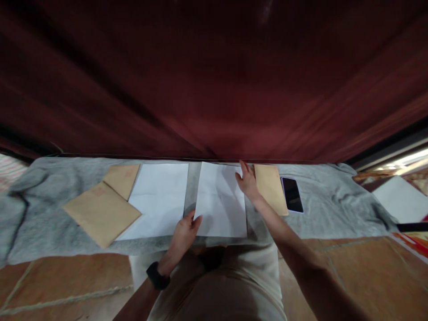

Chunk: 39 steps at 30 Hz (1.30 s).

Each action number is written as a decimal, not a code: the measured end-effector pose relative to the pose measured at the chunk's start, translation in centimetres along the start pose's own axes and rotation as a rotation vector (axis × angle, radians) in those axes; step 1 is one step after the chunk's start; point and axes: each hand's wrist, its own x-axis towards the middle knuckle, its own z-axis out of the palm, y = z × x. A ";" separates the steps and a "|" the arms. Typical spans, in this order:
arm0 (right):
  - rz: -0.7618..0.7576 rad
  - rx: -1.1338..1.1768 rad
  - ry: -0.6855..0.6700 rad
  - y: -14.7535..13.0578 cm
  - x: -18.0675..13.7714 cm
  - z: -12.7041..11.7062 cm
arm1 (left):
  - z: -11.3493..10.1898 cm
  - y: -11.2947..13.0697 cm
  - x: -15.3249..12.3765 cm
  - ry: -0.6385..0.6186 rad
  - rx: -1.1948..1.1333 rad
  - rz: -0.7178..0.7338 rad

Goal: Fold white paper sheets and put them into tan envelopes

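A white sheet of paper (pixel 219 200) lies in front of me on a grey cloth. My left hand (pixel 183 229), with a black watch on its wrist, is at the lower left edge of this sheet, its thumb and forefinger apart against the paper. At the upper right edge is my right hand (pixel 248 180), fingers spread and touching the sheet. To the left lies another white sheet (pixel 160 196), partly under a brown envelope (pixel 103 214). A further brown envelope (pixel 123 178) shows behind that one. Right of my right hand lies another brown envelope (pixel 271 189).
A smartphone (pixel 292 195) lies beside the right-hand envelope. The grey cloth (pixel 334 196) covers a narrow surface, with a dark red upright panel (pixel 214 89) behind it. Brown floor tiles (pixel 368 263) show below. More papers (pixel 403 200) lie at the far right.
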 end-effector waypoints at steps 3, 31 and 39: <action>-0.198 -0.271 -0.042 0.5 -4.4 1.1 | 0.6 -0.1 -0.2 0.099 0.050 -0.033; -0.299 -0.403 -0.288 -0.4 -10.3 4.6 | -0.3 1.9 1.4 0.004 -0.059 -0.284; -0.326 -0.400 -0.299 -1.1 -9.8 5.3 | 0.2 3.2 0.9 -0.082 0.322 -0.308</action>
